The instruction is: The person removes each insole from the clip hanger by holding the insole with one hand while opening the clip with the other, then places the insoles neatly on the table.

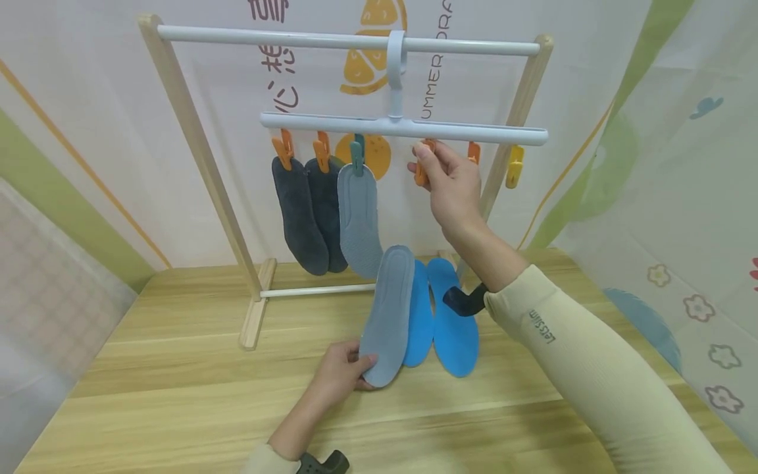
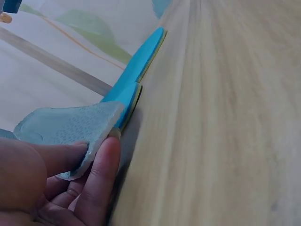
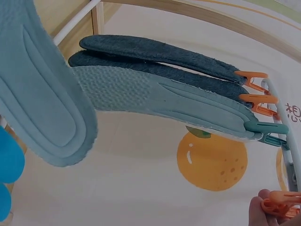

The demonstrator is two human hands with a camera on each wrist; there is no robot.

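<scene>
My left hand point(image 1: 339, 374) pinches one end of a grey insole point(image 1: 387, 309), thumb on its face and fingers behind; the insole tilts upward, its far end raised. In the left wrist view the thumb and fingers grip its edge point(image 2: 70, 123) just over the table. My right hand point(image 1: 456, 181) pinches an orange clip point(image 1: 422, 172) under the white hanger bar point(image 1: 462, 130). Left of it, a green clip point(image 1: 356, 158) holds another grey insole point(image 1: 358, 217). Two orange clips point(image 1: 322, 153) hold two dark insoles point(image 1: 299, 217). Blue insoles point(image 1: 454, 322) lie on the table.
The hanger hooks over the top rod of a wooden rack point(image 1: 201, 151). Right of my right hand hang another orange clip point(image 1: 474, 152) and a yellow clip point(image 1: 514, 167). The wooden table point(image 1: 177, 388) extends in front; a printed curtain point(image 1: 225, 85) stands behind.
</scene>
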